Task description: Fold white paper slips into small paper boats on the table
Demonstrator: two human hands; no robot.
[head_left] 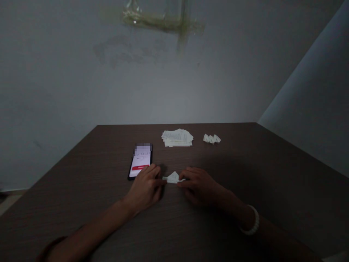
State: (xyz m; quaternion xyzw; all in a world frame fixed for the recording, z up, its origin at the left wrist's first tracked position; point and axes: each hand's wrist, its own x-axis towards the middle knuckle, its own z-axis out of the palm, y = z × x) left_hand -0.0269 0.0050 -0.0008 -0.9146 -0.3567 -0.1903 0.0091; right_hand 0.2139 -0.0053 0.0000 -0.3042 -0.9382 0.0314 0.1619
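Both hands are working on a small folded paper (172, 177) on a dark wood table (231, 156). The left hand (144, 189) is closed to a pinch, its fingers (156, 179) pressing on the paper's left end. The right hand (197, 185) is reaching in from the other side, its fingertips (181, 183) nearly closed and gripping the right end. The fingers are hiding part of the paper, so its exact folds are hard to make out.

A phone (139, 162) is lying just left of the folded paper, partly behind the left hand, its top blurred and its small screen text unclear. A stack of paper slips (177, 138) is sitting beyond the folded paper, and three small folded pieces (212, 138) are resting farther back to its right. A white bead bracelet (252, 220) is circling the right wrist, right of the folded paper.
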